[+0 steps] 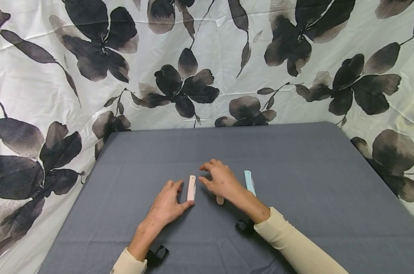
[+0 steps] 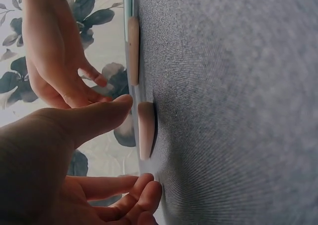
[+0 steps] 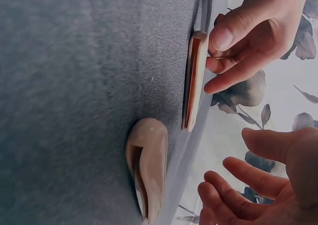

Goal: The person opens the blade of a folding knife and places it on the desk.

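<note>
Cream sleeves [image 1: 292,243] come nearest the head camera, with a black block [image 1: 158,255] under one wrist and another black block [image 1: 243,225] under the other, both nearer the person than the pink folding knife [image 1: 191,188]. That knife lies flat on the grey cloth [image 1: 141,152], between the two hands, and serves here as the landmark.

Just left of it is the left hand [image 1: 165,203], released, fingers loosely bent, thumb tip close by the knife's near end; whether skin meets handle I cannot tell. Just right of it, the right hand [image 1: 223,180] hangs above the cloth, also grasping nothing, its thumb and fingers spread toward the knife.

Judging by this pose, the step is lining up both hands around the pink knife; it could equally be letting go, which one moment cannot settle. Picking it up would call for thumb and fingertips to close on the handle, clear of the slotted edge.

It looks slim and pale pink, with rounded ends, a small dot near the far end and a thin pale strip along its right side. Right of it lie a peach folding knife [image 3: 154,160], partly hidden in the head view beneath the right hand, and, farther right, a blue folding knife [image 1: 249,182].
</note>
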`<state>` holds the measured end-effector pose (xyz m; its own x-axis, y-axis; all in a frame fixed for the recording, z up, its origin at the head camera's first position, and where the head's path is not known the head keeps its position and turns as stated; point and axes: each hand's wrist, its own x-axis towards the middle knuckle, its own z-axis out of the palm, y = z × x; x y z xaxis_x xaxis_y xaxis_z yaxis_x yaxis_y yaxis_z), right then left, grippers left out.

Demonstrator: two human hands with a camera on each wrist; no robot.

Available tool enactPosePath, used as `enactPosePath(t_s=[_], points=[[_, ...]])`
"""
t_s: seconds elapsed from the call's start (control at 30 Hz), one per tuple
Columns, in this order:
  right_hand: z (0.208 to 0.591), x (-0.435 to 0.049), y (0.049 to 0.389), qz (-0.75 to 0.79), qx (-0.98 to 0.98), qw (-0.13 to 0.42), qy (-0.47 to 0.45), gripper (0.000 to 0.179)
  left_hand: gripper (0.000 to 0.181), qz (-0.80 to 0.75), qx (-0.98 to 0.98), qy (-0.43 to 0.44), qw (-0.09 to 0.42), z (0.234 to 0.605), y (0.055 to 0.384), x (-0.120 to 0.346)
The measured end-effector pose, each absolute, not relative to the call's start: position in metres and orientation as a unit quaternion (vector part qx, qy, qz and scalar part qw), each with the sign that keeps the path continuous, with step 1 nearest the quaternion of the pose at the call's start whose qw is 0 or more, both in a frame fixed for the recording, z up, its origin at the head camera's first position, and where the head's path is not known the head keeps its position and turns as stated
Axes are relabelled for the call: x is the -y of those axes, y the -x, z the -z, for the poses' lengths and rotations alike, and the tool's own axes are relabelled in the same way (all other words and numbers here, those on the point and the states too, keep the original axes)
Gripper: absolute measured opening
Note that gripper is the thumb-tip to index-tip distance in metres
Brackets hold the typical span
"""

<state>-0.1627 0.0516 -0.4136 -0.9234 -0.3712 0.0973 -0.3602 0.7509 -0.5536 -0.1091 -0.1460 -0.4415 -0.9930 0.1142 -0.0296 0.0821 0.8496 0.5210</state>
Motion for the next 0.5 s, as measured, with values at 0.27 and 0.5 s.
enactPosePath(t_s=[0.27,0.5], points=[[0.414,-0.044,0.167,0.300,-0.932,0.024,0.204,0.033,0.083,-0.280,-0.957,-0.059,0.040,0.443,0.106,0.147],[0.417,-0.039,0.171,0.289,-0.936,0.037,0.197,0.033,0.082,-0.281,-0.957,-0.065,0.044,0.443,0.106,0.147]])
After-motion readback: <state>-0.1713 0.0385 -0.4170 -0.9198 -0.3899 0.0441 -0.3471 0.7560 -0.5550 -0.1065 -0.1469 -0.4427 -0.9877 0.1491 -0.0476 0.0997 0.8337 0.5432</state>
